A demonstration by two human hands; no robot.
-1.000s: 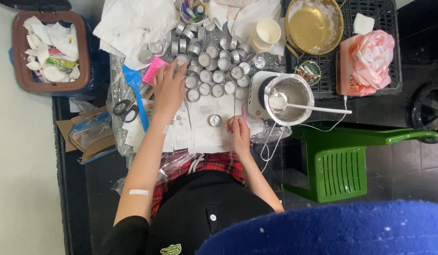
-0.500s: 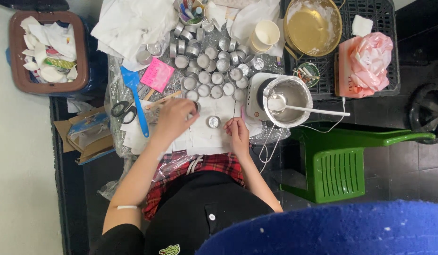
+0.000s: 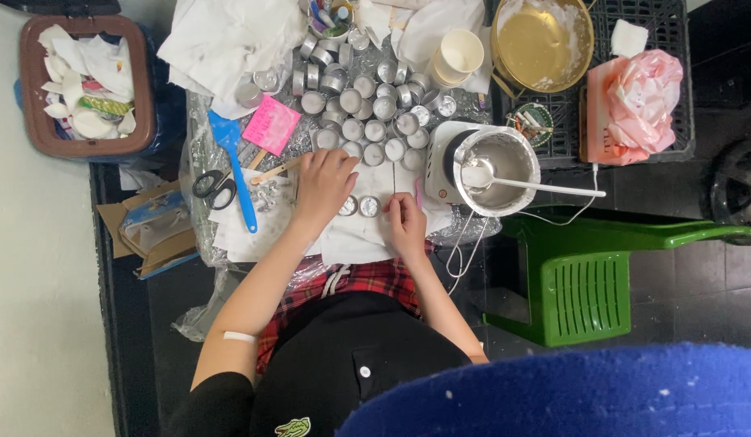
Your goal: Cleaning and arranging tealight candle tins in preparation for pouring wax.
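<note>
- Silver foil cups: two small ones lie side by side on the white paper [image 3: 355, 231] at the near middle of the bench, one [image 3: 349, 205] under my left fingertips, the other [image 3: 370, 207] just beside it.
- Left hand [image 3: 323, 182] rests on the first cup, fingers bent over it; I cannot tell if they pinch it.
- Right hand [image 3: 406, 220], fingers drawn together, seems to pinch something thin just beside the second cup; too small to name.
- Risk, as I judge it: these cups look light, so a sideways nudge could tip one or knock its neighbour.
- The metal pot [image 3: 498, 167] with its white spoon [image 3: 521, 184] stands near my right hand; a careless wrist or the trailing cord [image 3: 460, 251] could upset it.
- The cluster of empty cups [image 3: 367, 113] behind could scatter if I reach over.
</note>
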